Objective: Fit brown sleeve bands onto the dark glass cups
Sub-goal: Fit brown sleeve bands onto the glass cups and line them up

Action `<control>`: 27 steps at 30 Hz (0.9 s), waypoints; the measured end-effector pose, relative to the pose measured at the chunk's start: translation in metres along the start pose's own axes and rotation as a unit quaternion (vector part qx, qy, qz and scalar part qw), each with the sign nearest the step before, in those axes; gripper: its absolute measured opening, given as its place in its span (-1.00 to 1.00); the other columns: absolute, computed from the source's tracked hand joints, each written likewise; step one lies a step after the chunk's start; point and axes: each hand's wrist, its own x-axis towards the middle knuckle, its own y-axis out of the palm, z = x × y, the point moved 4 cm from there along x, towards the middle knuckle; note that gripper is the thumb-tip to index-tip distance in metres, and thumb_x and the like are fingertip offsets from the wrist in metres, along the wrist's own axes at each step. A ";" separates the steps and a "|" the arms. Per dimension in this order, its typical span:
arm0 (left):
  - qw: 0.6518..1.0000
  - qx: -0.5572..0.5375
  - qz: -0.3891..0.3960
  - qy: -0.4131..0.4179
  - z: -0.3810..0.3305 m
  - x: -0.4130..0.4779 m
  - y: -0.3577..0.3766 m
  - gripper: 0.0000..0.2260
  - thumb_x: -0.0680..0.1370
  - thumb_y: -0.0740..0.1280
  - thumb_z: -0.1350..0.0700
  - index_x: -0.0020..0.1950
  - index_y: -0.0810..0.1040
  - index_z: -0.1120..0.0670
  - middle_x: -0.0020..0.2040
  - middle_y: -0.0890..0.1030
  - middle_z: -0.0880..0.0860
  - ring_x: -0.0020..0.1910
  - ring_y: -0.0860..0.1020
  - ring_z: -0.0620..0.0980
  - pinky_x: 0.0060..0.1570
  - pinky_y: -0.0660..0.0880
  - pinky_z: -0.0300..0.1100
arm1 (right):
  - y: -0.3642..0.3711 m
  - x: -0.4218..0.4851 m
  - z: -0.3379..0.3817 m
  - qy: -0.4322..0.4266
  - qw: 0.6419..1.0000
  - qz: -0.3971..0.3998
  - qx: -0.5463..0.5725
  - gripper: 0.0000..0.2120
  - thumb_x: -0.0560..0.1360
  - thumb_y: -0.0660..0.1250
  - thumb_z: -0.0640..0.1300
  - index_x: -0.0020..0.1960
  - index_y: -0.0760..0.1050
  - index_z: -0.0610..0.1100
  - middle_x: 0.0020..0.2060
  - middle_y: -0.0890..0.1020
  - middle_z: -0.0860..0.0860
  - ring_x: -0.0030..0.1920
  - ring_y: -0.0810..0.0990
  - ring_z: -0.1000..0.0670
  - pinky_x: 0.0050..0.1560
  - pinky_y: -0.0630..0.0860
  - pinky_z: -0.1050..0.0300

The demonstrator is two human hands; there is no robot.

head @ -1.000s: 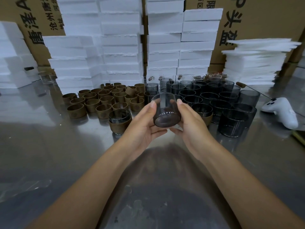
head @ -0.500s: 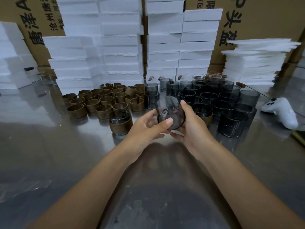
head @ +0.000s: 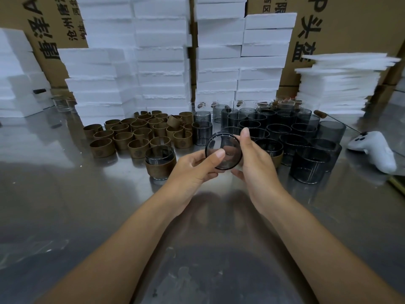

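Forearms come in from the near edge over a shiny metal table (head: 87, 216). Above the table, both hands hold one dark glass cup (head: 225, 150), which is tilted so that one round end faces the camera. The left hand (head: 195, 165) grips it from the left, with the thumb lying across the near face and the fingers curled below. The right hand (head: 256, 163) is curled round its right side, with one fingertip above the rim. The held cup has no band on it.

Just left of the hands, a cup with a brown band (head: 161, 162) stands upright on the table. Farther left are many loose brown sleeve bands (head: 140, 132), standing close together. To the right of them is a group of bare dark cups (head: 285, 132). A white controller (head: 374, 150) lies at the right. At the far side stand white foam stacks (head: 162, 62) and, behind them, cardboard boxes (head: 350, 23).
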 end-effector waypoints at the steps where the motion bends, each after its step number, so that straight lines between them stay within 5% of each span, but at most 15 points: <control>1: 1.000 -0.004 -0.004 0.000 0.000 0.001 0.000 -0.49 0.28 0.40 -0.22 0.08 0.63 0.07 0.01 0.70 0.05 0.04 0.64 0.00 0.09 0.52 -0.20 | 0.001 -0.001 0.000 0.000 1.000 0.011 -0.005 -0.46 0.28 0.16 0.39 -0.02 0.60 0.02 -0.05 0.70 0.01 0.04 0.65 0.03 0.03 0.51 0.14; 4: 0.999 -0.023 -0.028 -0.002 0.001 0.002 -0.003 -0.48 0.22 0.41 -0.27 0.00 0.64 0.06 -0.06 0.70 0.04 -0.05 0.67 -0.02 -0.01 0.53 -0.24 | 0.003 -0.003 0.001 0.009 0.999 0.041 -0.021 -0.40 0.32 0.28 0.31 0.21 0.55 -0.05 0.09 0.65 0.00 0.15 0.60 0.04 0.05 0.49 0.19; 7: 0.999 -0.027 -0.045 -0.004 0.000 0.002 -0.006 -0.41 0.20 0.42 -0.29 0.05 0.62 0.09 -0.04 0.69 0.07 -0.06 0.67 -0.01 -0.04 0.54 -0.24 | 0.004 -0.003 0.000 0.007 0.998 0.057 -0.038 -0.55 0.45 0.38 0.09 0.30 0.49 -0.03 0.05 0.66 0.07 0.08 0.60 0.19 0.05 0.49 0.28; 13: 0.998 -0.010 -0.057 -0.008 -0.002 0.002 -0.005 -0.42 0.22 0.39 -0.30 0.04 0.63 0.09 -0.08 0.70 0.04 -0.08 0.67 -0.03 -0.07 0.54 -0.25 | 0.002 -0.001 -0.004 0.018 0.996 0.050 -0.065 -0.44 0.47 0.35 0.09 0.39 0.41 -0.14 0.19 0.60 -0.03 0.23 0.54 0.05 0.33 0.43 0.02; 17: 0.998 0.004 -0.054 -0.015 -0.003 0.001 -0.003 -0.46 0.23 0.37 -0.31 0.02 0.62 0.05 -0.14 0.69 -0.04 -0.08 0.67 -0.03 -0.02 0.55 -0.22 | 0.003 -0.001 -0.004 0.018 0.997 0.049 -0.049 -0.49 0.49 0.34 0.07 0.37 0.44 -0.14 0.18 0.61 -0.04 0.20 0.56 0.07 0.18 0.50 0.14; 21: 0.992 0.081 -0.098 0.009 -0.010 -0.002 -0.008 -0.53 0.47 0.30 -0.19 0.26 0.52 0.07 0.02 0.64 -0.03 -0.07 0.65 -0.10 -0.07 0.56 -0.30 | 0.001 -0.001 -0.004 0.017 0.999 0.037 -0.028 -0.62 0.51 0.32 0.09 0.24 0.53 -0.08 0.04 0.66 0.06 0.09 0.60 0.08 0.02 0.49 0.17; 25: 0.906 0.259 -0.271 0.198 -0.031 -0.016 -0.026 -0.74 0.54 0.36 0.07 0.21 0.51 0.07 0.01 0.52 -0.05 -0.06 0.48 -0.23 -0.01 0.40 -0.42 | -0.007 0.003 -0.006 0.047 0.998 -0.014 0.025 -0.71 0.52 0.30 0.10 0.07 0.56 -0.08 0.08 0.66 -0.07 0.08 0.62 -0.01 -0.03 0.48 0.17; 27: 0.849 0.345 -0.338 0.213 -0.034 -0.021 -0.036 -0.69 0.49 0.40 0.13 0.21 0.48 0.10 0.12 0.43 0.00 0.11 0.40 -0.13 0.08 0.32 -0.35 | -0.009 0.005 -0.008 0.060 0.997 -0.025 0.035 -0.69 0.52 0.30 0.12 0.07 0.57 -0.10 0.12 0.65 -0.11 0.15 0.60 -0.06 0.00 0.49 0.13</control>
